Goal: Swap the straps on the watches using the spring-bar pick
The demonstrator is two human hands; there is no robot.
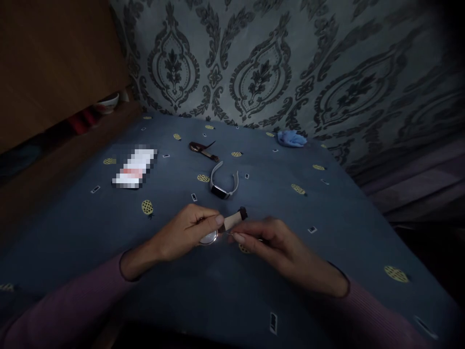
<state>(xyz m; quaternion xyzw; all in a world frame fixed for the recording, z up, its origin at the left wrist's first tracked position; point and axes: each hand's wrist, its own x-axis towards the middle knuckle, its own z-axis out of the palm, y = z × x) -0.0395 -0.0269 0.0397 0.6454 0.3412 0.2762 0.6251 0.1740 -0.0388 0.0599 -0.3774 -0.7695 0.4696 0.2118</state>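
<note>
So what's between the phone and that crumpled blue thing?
A dark strap, nearer the phone, on the pineapple-print tablecloth; the head view shows it.

The watch [209,237] in the grip looks shiny and metallic round its edge; its strap [233,220] is matt on the pale side, kinda leathery. Just beyond the grip, the smartwatch [220,192] is glossy black up front, with a matt, rubbery-looking band [236,182]. Tablecloth [174,295] under the grip seems smooth, pretty low sheen.

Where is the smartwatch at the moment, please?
In the head view, the smartwatch lies near the centre, just beyond the left hand and to the right of the phone.
</note>
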